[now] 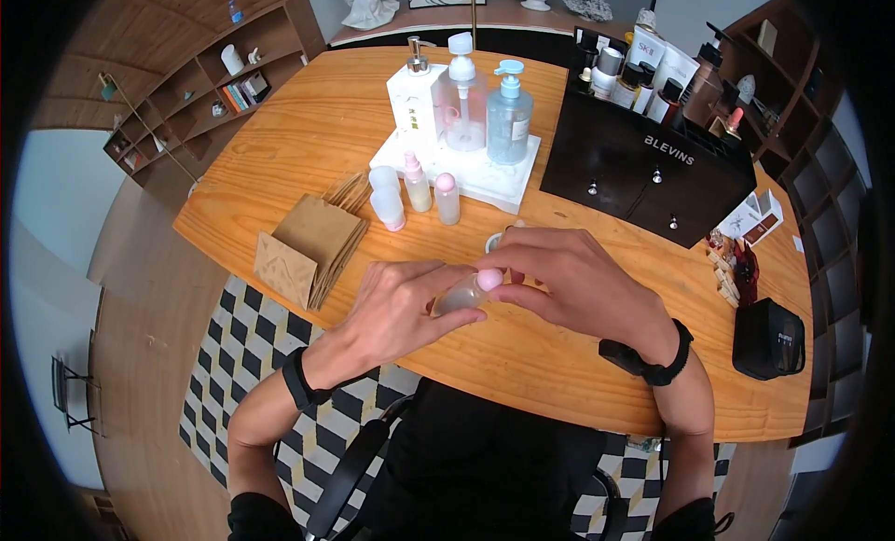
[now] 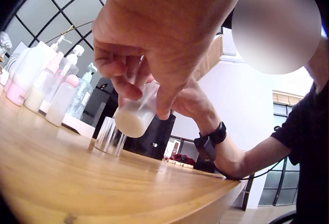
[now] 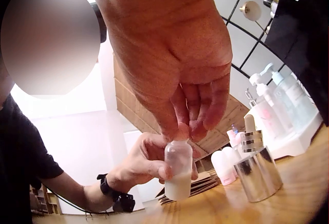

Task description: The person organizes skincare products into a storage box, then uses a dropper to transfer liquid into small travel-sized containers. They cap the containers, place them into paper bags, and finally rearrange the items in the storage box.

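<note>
My left hand (image 1: 393, 303) grips a small translucent bottle (image 1: 457, 298) around its body, tilted above the front of the table. A milky liquid (image 3: 178, 186) fills its lower part, as the right wrist view shows. From the right, my right hand (image 1: 583, 282) pinches the bottle's rounded pink cap (image 1: 489, 279) between thumb and fingertips. In the right wrist view those fingers cover the cap. Just beyond my hands stands a shiny bottle with a dropper top (image 3: 258, 175), mostly hidden behind the right hand in the head view.
Several small pink-and-clear bottles (image 1: 447, 201) stand before a white tray (image 1: 511, 191) of pump bottles. Folded brown paper bags (image 1: 312, 247) lie at left. A black cosmetics organizer (image 1: 620, 163) fills the back right; a black pouch (image 1: 769, 339) sits near the right edge.
</note>
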Action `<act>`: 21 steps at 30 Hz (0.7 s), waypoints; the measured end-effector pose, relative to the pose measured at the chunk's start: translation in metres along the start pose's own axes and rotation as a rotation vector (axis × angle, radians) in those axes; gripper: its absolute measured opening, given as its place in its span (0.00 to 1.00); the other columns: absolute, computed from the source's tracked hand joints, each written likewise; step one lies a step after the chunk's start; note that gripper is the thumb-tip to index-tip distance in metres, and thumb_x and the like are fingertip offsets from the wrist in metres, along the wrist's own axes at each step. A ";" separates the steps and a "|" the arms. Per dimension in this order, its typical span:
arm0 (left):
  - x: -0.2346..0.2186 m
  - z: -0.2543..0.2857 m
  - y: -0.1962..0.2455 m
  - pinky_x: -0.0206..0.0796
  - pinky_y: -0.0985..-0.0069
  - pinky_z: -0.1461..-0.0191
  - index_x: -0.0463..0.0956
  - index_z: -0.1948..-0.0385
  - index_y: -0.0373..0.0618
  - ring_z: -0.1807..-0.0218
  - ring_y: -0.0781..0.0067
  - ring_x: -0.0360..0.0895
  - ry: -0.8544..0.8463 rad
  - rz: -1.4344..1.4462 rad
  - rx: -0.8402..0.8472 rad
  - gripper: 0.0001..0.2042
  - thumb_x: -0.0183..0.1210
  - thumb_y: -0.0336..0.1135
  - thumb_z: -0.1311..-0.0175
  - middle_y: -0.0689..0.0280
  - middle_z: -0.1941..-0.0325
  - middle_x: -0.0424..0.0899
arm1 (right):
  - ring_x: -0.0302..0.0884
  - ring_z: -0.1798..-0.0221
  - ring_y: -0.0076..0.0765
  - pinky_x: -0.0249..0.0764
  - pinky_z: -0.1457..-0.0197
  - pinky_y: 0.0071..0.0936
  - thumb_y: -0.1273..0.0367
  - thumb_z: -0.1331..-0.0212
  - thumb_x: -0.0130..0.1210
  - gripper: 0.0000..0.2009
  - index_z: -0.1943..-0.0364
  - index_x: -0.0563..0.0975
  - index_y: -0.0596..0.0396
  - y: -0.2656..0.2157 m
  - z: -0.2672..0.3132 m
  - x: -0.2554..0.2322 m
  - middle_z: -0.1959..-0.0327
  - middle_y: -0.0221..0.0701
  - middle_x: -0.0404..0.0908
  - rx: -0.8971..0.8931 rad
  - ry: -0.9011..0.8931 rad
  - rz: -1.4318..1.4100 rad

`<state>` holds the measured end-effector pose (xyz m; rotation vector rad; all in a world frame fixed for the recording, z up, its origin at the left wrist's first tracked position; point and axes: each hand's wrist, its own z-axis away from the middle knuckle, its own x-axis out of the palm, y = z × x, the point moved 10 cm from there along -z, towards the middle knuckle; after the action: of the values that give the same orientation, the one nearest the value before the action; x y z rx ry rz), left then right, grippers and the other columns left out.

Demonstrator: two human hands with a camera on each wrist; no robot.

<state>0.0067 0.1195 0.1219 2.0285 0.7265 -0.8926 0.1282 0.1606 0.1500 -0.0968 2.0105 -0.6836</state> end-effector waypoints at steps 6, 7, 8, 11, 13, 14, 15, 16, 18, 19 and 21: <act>0.002 0.001 0.002 0.71 0.73 0.73 0.90 0.50 0.43 0.78 0.71 0.79 -0.012 -0.011 0.014 0.22 0.80 0.44 0.44 0.62 0.72 0.87 | 0.85 0.60 0.48 0.76 0.60 0.42 0.60 0.35 0.69 0.14 0.59 0.85 0.56 0.008 -0.003 0.009 0.63 0.37 0.86 0.148 -0.167 0.147; 0.003 0.002 0.003 0.71 0.73 0.73 0.89 0.50 0.44 0.78 0.71 0.79 -0.019 -0.010 0.016 0.22 0.80 0.44 0.44 0.62 0.72 0.87 | 0.85 0.61 0.48 0.75 0.61 0.41 0.58 0.36 0.69 0.14 0.58 0.85 0.56 0.016 0.000 0.014 0.62 0.37 0.87 0.263 -0.303 0.290; 0.003 0.002 0.003 0.71 0.73 0.73 0.89 0.50 0.44 0.78 0.71 0.79 -0.021 -0.010 0.017 0.22 0.80 0.44 0.44 0.62 0.72 0.87 | 0.85 0.61 0.48 0.75 0.61 0.41 0.58 0.36 0.69 0.14 0.58 0.85 0.56 0.013 -0.001 0.010 0.62 0.37 0.87 0.265 -0.301 0.288; -0.002 0.000 0.003 0.72 0.74 0.72 0.89 0.50 0.43 0.78 0.71 0.80 0.012 0.001 0.022 0.22 0.80 0.44 0.44 0.62 0.72 0.88 | 0.85 0.67 0.49 0.73 0.65 0.41 0.55 0.33 0.67 0.17 0.67 0.85 0.56 0.016 0.002 0.007 0.69 0.38 0.86 0.315 -0.313 0.301; -0.001 0.000 0.001 0.73 0.74 0.72 0.89 0.50 0.43 0.77 0.71 0.80 -0.006 -0.004 0.012 0.22 0.80 0.43 0.44 0.62 0.70 0.88 | 0.85 0.70 0.50 0.73 0.66 0.43 0.55 0.31 0.66 0.18 0.69 0.86 0.55 -0.006 0.000 -0.012 0.74 0.37 0.85 0.038 0.075 0.028; -0.002 0.001 0.001 0.73 0.74 0.72 0.89 0.50 0.43 0.77 0.71 0.80 -0.007 -0.005 0.012 0.22 0.80 0.43 0.44 0.62 0.70 0.88 | 0.85 0.70 0.50 0.73 0.66 0.43 0.55 0.31 0.66 0.18 0.69 0.86 0.55 -0.003 0.001 -0.011 0.74 0.37 0.85 0.037 0.075 0.028; -0.001 0.001 0.001 0.73 0.74 0.72 0.89 0.50 0.43 0.77 0.71 0.80 -0.021 -0.006 0.010 0.22 0.80 0.43 0.44 0.61 0.69 0.89 | 0.85 0.68 0.51 0.73 0.65 0.43 0.55 0.31 0.66 0.16 0.66 0.86 0.54 -0.003 0.001 -0.006 0.73 0.37 0.85 0.039 0.031 0.048; 0.000 0.001 0.000 0.73 0.73 0.72 0.89 0.49 0.42 0.77 0.71 0.80 -0.036 -0.007 0.009 0.22 0.80 0.42 0.43 0.61 0.69 0.89 | 0.85 0.67 0.51 0.74 0.65 0.43 0.56 0.32 0.66 0.14 0.64 0.86 0.54 -0.002 0.001 -0.001 0.71 0.37 0.86 0.041 -0.012 0.069; 0.001 0.002 -0.001 0.73 0.73 0.71 0.89 0.49 0.42 0.77 0.71 0.80 -0.029 -0.001 0.007 0.22 0.80 0.42 0.43 0.61 0.68 0.89 | 0.85 0.65 0.51 0.75 0.64 0.44 0.57 0.32 0.66 0.13 0.60 0.85 0.53 0.004 -0.003 0.003 0.68 0.37 0.86 0.172 -0.160 0.189; 0.001 0.003 -0.001 0.74 0.73 0.71 0.89 0.49 0.42 0.76 0.71 0.81 -0.018 0.005 0.005 0.22 0.80 0.42 0.43 0.61 0.68 0.89 | 0.86 0.63 0.52 0.75 0.62 0.44 0.58 0.32 0.66 0.13 0.56 0.84 0.52 0.016 0.002 0.011 0.66 0.36 0.86 0.300 -0.310 0.311; -0.001 0.003 -0.002 0.74 0.73 0.71 0.89 0.49 0.42 0.76 0.71 0.81 -0.016 0.002 0.004 0.22 0.80 0.42 0.43 0.61 0.68 0.89 | 0.86 0.64 0.52 0.75 0.62 0.44 0.57 0.31 0.64 0.14 0.57 0.84 0.53 0.005 0.002 0.007 0.67 0.37 0.86 0.148 -0.145 0.211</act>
<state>0.0040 0.1178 0.1208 2.0237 0.7143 -0.9084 0.1272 0.1617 0.1413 0.1476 1.7948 -0.6678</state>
